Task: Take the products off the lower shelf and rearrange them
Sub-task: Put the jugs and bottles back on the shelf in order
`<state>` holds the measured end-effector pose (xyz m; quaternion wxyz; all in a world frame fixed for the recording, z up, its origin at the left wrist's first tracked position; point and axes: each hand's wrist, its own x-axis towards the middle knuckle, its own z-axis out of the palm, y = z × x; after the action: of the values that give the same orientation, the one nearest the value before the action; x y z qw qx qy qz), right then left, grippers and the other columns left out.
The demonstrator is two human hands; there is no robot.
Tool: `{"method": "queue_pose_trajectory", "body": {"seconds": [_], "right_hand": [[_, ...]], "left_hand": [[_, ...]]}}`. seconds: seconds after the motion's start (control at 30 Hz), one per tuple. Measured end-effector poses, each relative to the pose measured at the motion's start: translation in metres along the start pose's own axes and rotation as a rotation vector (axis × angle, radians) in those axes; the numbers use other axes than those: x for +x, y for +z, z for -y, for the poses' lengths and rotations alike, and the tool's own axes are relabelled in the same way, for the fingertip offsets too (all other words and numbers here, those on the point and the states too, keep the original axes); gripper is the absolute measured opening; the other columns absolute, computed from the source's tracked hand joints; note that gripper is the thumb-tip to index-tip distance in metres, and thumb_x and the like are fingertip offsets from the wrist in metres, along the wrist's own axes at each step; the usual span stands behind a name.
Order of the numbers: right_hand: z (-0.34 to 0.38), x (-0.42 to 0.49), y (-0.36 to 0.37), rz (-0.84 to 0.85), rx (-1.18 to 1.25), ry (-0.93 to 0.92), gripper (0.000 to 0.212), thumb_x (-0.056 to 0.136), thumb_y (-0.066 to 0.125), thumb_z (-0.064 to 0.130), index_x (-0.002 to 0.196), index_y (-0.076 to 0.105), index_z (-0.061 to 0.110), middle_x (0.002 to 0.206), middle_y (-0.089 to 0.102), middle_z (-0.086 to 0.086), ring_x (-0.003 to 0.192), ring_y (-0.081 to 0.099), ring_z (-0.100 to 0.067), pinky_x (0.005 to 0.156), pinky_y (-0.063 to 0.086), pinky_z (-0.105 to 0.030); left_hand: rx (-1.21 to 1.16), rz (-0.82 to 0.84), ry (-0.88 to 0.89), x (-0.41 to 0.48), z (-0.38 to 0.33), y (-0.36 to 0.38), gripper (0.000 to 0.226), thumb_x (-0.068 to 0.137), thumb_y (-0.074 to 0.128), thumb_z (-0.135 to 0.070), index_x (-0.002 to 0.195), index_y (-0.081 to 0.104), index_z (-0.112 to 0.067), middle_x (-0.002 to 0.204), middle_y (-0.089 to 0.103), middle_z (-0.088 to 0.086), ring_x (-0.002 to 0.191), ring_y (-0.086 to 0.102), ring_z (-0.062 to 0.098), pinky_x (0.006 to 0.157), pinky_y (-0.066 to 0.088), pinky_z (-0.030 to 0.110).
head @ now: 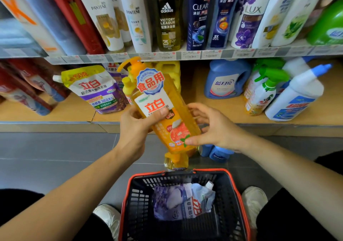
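Down by the person's feet sits a black plastic shopping basket with a red rim [124, 201], a crumpled lavender refill pouch [178, 201] inside it. Above its far rim, clear of the wooden lower shelf [232, 111], a tilted orange pump-top bottle of dish liquid [159, 100] is gripped round its middle by the left hand [135, 129]. The right hand [213, 129] lies spread and loose against its side. I'd worry that one-handed hold slips on slick plastic, dropping the bottle onto the blue bottles [217, 153] beyond the basket.

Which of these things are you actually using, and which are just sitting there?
Job: tall orange plastic dish-soap bottle in left hand; purple-and-white refill pouch and blue plastic detergent jug on lower shelf; red-rimmed black plastic basket.
Just there: black Adidas bottle, purple Lux bottle on upper shelf.
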<state>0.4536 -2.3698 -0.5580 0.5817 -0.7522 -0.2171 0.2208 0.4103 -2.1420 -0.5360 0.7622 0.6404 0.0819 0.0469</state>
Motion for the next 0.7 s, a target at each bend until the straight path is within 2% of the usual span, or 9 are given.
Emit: {"method": "queue_pose_trajectory", "body": {"seconds": [0.13, 0.23, 0.3, 0.37, 0.5, 0.6, 0.67, 0.7], "right_hand": [[-0.001, 0.003, 0.021, -0.109, 0.088, -0.109, 0.094, 0.058, 0.096, 0.025, 0.135, 0.044, 0.037, 0.126, 0.064, 0.005, 0.115, 0.064, -0.011, 0.089, 0.057, -0.031], [0.002, 0.004, 0.023, -0.2, 0.075, -0.135, 0.093, 0.055, 0.097, 0.023, 0.135, 0.049, 0.033, 0.12, 0.068, 0.007, 0.11, 0.067, -0.008, 0.082, 0.056, -0.024], [0.005, 0.005, 0.018, -0.245, 0.079, -0.144, 0.092, 0.056, 0.097, 0.021, 0.136, 0.053, 0.03, 0.122, 0.068, 0.008, 0.113, 0.065, -0.007, 0.085, 0.055, -0.024], [0.009, 0.005, 0.013, -0.267, 0.094, -0.15, 0.088, 0.058, 0.096, 0.019, 0.135, 0.055, 0.029, 0.123, 0.067, 0.007, 0.115, 0.064, -0.009, 0.088, 0.055, -0.029], [0.017, 0.004, 0.006, -0.328, 0.107, -0.159, 0.075, 0.054, 0.093, 0.023, 0.121, 0.059, 0.031, 0.111, 0.069, 0.005, 0.103, 0.068, -0.006, 0.074, 0.057, -0.024], [0.018, 0.003, 0.003, -0.361, 0.107, -0.144, 0.071, 0.054, 0.092, 0.021, 0.116, 0.06, 0.028, 0.108, 0.07, 0.003, 0.097, 0.07, -0.01, 0.07, 0.057, -0.025], [0.02, 0.002, 0.0, -0.381, 0.099, -0.146, 0.067, 0.055, 0.092, 0.021, 0.114, 0.061, 0.029, 0.105, 0.07, 0.003, 0.096, 0.07, -0.011, 0.07, 0.059, -0.027], [0.021, 0.002, -0.003, -0.387, 0.095, -0.156, 0.065, 0.057, 0.092, 0.02, 0.114, 0.062, 0.029, 0.103, 0.07, 0.004, 0.095, 0.07, -0.011, 0.07, 0.059, -0.028]], "left_hand": [[-0.13, 0.0, -0.026, 0.002, 0.002, -0.002, 0.06, 0.068, 0.088, -0.039, 0.118, 0.067, -0.014, 0.113, 0.076, 0.005, 0.101, 0.074, 0.025, 0.071, 0.06, 0.038], [-0.122, 0.092, -0.036, 0.006, 0.001, -0.006, 0.07, 0.072, 0.086, -0.047, 0.128, 0.061, -0.012, 0.121, 0.073, 0.006, 0.109, 0.072, 0.025, 0.077, 0.06, 0.037], [-0.019, 0.113, -0.087, 0.011, -0.001, -0.009, 0.068, 0.076, 0.08, -0.051, 0.13, 0.059, -0.015, 0.122, 0.073, 0.003, 0.111, 0.071, 0.021, 0.08, 0.06, 0.034], [0.103, 0.101, -0.157, 0.016, -0.002, -0.013, 0.069, 0.074, 0.075, -0.058, 0.127, 0.06, -0.016, 0.118, 0.075, 0.0, 0.108, 0.072, 0.019, 0.078, 0.06, 0.031], [0.274, 0.081, -0.307, 0.021, -0.008, -0.018, 0.073, 0.074, 0.072, -0.07, 0.122, 0.061, -0.016, 0.1, 0.079, -0.001, 0.088, 0.077, 0.021, 0.065, 0.06, 0.027], [0.441, 0.029, -0.324, 0.016, -0.009, -0.017, 0.076, 0.071, 0.067, -0.081, 0.104, 0.069, -0.013, 0.084, 0.079, 0.002, 0.071, 0.077, 0.019, 0.053, 0.055, 0.02], [0.547, -0.031, -0.192, 0.01, -0.007, -0.017, 0.068, 0.07, 0.07, -0.079, 0.083, 0.074, -0.012, 0.073, 0.077, 0.003, 0.06, 0.073, 0.017, 0.048, 0.051, 0.02], [0.616, -0.064, -0.057, 0.007, -0.005, -0.017, 0.059, 0.074, 0.074, -0.072, 0.074, 0.075, -0.014, 0.068, 0.075, 0.001, 0.058, 0.07, 0.015, 0.049, 0.051, 0.024]]}}
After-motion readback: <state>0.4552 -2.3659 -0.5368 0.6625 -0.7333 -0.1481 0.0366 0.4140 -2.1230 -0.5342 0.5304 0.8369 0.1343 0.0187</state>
